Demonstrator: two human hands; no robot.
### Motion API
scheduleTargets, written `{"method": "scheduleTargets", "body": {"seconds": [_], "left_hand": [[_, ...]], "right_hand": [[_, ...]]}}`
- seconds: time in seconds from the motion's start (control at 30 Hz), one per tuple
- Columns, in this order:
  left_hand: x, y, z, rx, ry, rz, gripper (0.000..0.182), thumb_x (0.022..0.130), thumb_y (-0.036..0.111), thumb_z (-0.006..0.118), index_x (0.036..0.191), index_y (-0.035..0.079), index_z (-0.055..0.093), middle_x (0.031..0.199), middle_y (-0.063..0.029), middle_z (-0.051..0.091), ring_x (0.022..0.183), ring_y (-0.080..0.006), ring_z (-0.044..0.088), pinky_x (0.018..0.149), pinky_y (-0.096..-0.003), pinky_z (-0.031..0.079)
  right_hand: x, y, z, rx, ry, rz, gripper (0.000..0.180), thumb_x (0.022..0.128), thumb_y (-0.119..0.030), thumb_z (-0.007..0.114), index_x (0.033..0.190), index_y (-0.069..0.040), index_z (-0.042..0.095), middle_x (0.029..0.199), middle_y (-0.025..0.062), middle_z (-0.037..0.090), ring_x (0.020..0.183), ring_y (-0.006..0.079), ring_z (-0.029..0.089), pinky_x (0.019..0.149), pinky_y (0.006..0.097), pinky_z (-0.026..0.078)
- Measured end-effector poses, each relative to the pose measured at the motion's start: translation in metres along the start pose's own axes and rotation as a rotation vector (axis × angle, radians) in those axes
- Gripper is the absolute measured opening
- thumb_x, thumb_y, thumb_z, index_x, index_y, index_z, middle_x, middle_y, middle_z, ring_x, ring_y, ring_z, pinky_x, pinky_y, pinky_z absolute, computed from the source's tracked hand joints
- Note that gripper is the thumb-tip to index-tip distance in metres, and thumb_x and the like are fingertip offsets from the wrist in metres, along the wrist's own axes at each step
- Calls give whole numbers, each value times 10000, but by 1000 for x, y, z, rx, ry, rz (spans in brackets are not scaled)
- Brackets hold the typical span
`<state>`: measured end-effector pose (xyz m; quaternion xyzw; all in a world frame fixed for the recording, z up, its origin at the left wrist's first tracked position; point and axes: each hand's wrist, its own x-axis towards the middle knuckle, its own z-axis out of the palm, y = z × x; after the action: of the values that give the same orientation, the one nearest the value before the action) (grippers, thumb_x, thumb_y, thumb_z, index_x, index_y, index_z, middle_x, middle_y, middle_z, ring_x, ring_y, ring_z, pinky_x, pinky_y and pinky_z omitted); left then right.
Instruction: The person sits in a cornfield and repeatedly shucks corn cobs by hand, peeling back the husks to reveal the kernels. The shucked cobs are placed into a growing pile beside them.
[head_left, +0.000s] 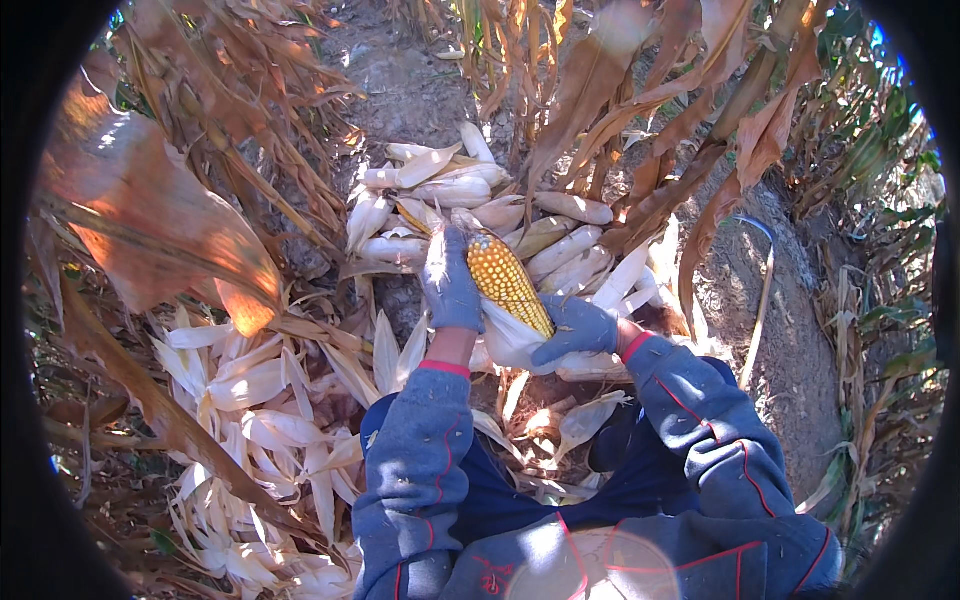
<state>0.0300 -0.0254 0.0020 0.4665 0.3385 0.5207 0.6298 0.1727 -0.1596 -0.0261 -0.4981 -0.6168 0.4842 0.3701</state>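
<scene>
A yellow ear of corn (506, 281) with its husk partly peeled back is held between my two gloved hands, tilted with its tip up and to the left. My left hand (452, 281), in a grey glove, grips it along the left side near the tip. My right hand (576, 328), gloved too, holds the lower end, where pale husk (510, 337) hangs loose around the base. Just beyond my hands lies a pile of corn ears in their husks (454, 191), spreading to the right.
Loose dry husks (255, 420) are heaped on the left. Dry corn stalks and leaves (165, 217) lean in from the upper left and the upper right. A thin curved object, possibly a sickle (763, 292), lies on the soil at right. Husks also lie between my legs.
</scene>
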Motion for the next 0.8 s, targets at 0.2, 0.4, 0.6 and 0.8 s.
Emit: {"method": "scheduleTargets", "body": {"seconds": [0.2, 0.4, 0.6, 0.8], "left_hand": [[-8, 19, -7, 93, -350, 57, 413, 981, 380, 435, 958, 31, 654, 892, -42, 636, 844, -126, 569, 797, -277, 451], [-2, -5, -7, 517, 109, 208, 369, 965, 264, 471, 871, -46, 646, 771, -109, 654, 689, -184, 576, 663, -343, 449], [-8, -16, 10, -51, 186, -195, 333, 892, 338, 623, 657, 114, 552, 653, 9, 527, 585, -92, 474, 573, -260, 411], [-5, -14, 14, -268, 227, -326, 420, 851, 427, 661, 576, 167, 479, 558, 24, 470, 494, -115, 446, 473, -267, 372]], "right_hand": [[-9, -23, -12, 154, -225, 141, 727, 698, -211, 806, 1310, -21, 463, 1178, 68, 605, 1020, 111, 552, 897, 288, 455], [-8, -9, -1, 177, -173, 116, 794, 714, -224, 798, 1362, -12, 391, 1223, 85, 574, 1067, 117, 528, 930, 288, 434], [18, -2, 19, 381, 236, -2, 815, 753, -334, 770, 1368, -1, 352, 1275, 120, 500, 1147, 157, 476, 982, 307, 398], [23, -14, -6, 102, 573, -55, 572, 791, -232, 729, 1249, -1, 474, 1115, 91, 575, 1021, 146, 554, 898, 298, 461]]}}
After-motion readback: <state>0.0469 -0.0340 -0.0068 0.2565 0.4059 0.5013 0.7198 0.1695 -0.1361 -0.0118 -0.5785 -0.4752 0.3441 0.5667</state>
